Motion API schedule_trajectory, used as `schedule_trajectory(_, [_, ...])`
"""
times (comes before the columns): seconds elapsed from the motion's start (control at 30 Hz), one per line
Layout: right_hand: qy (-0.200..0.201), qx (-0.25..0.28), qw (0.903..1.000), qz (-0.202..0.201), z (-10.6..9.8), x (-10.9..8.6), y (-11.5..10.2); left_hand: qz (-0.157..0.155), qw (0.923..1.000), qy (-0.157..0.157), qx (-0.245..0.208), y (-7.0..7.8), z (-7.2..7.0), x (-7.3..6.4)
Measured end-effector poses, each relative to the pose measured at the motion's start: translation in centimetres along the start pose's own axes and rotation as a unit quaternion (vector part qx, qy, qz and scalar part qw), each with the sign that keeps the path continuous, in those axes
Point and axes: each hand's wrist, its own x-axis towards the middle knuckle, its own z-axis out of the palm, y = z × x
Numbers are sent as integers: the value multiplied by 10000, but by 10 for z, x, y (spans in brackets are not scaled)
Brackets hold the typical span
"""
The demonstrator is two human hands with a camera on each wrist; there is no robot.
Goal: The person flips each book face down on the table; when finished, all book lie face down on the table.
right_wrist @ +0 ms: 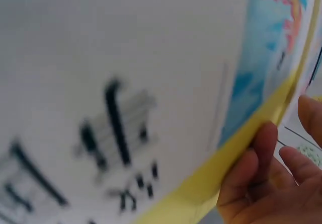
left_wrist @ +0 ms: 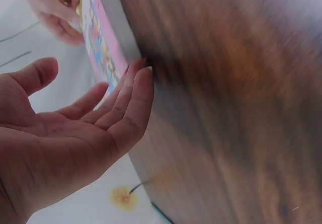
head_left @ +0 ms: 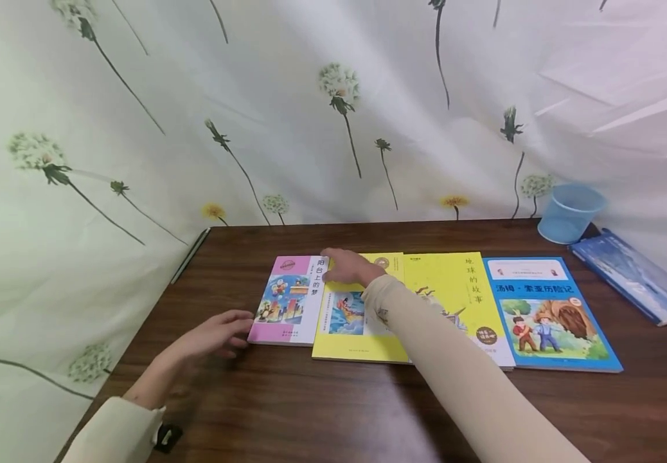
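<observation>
while four books are lying side by side on the dark wooden table [head_left: 299,411] in the head view, a translucent blue cup [head_left: 565,215] is standing upright at the back right, just beside a blue-and-white item [head_left: 637,276] that is lying at a slant. the cup's inner wall is showing through its round mouth, but its bottom is staying hidden, so its contents cannot be told. at the row's left end the pink-and-white book [head_left: 281,302] is lying face up; the left hand [head_left: 218,334] is resting by its left edge, fingers loosely extended and gripping nothing. the right hand [head_left: 347,267] is reaching over the top of the left yellow book [head_left: 336,347], beside the right yellow book [head_left: 443,276], and the blue book [head_left: 547,328] is ending the row.

in the left wrist view, the left palm is facing up, its relaxed fingers lying along the pink book edge; whether they are touching it cannot be told.

in the right wrist view, the right hand's slightly bent fingers are touching the yellow edge, while its thumb is standing apart, so it is not clasping the book.
</observation>
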Motion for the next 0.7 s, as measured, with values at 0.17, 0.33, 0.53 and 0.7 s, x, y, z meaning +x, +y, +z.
schedule_trajectory(0.17, [119,-247,9996,50,7,2,1,-181,9967,-56,-791,-1,11,-7])
schedule_trajectory(0.33, [132,-269,9993,209,8,2,-4,-230,9860,-195,-1639,-5,12,-12])
schedule_trajectory(0.53, [-6,-254,9990,355,6,1,-9,-133,9786,-332,-2028,-13,15,-17])
schedule_trajectory(0.7, [-109,-176,9987,475,4,1,-10,-259,9746,-318,-2204,-15,15,-19])
